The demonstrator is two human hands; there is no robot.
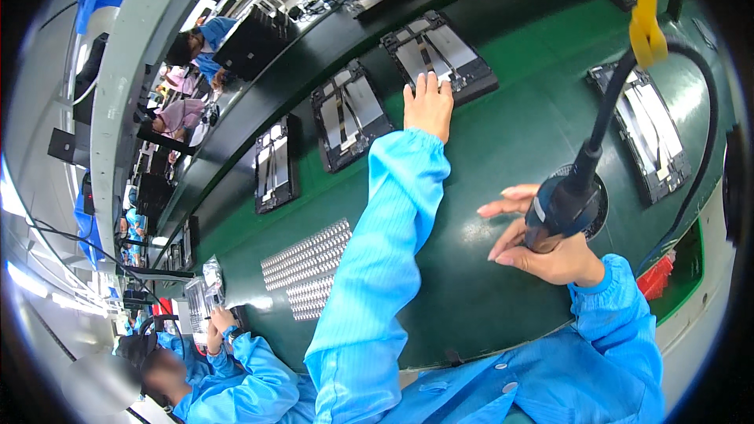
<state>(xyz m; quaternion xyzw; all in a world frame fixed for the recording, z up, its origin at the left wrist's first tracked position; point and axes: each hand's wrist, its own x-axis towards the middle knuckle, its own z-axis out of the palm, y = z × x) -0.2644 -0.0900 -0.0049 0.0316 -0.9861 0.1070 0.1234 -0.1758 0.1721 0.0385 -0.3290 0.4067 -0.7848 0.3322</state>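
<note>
My left hand (430, 107) reaches over the bench, fingers stretched forward onto the near edge of a black device frame (448, 63) with silver panels inside, flat like an opened tablet. My right hand (554, 255) is curled loosely around a black corded tool (559, 208), which looks like an electric screwdriver seen from above. Its fingertips point left and stay apart; the tool hides part of the palm. Behind the tool, a round dark mesh-like piece (602, 202) shows partly. Similar device frames (349, 116) lie left of my left hand.
Another device frame (640, 133) lies at the right. Rows of small metallic parts (306, 259) rest left of my left forearm. A yellow strap (646, 16) and black cable hang overhead. A green bin (691, 275) holds red material. A co-worker's hand (222, 319) is lower left.
</note>
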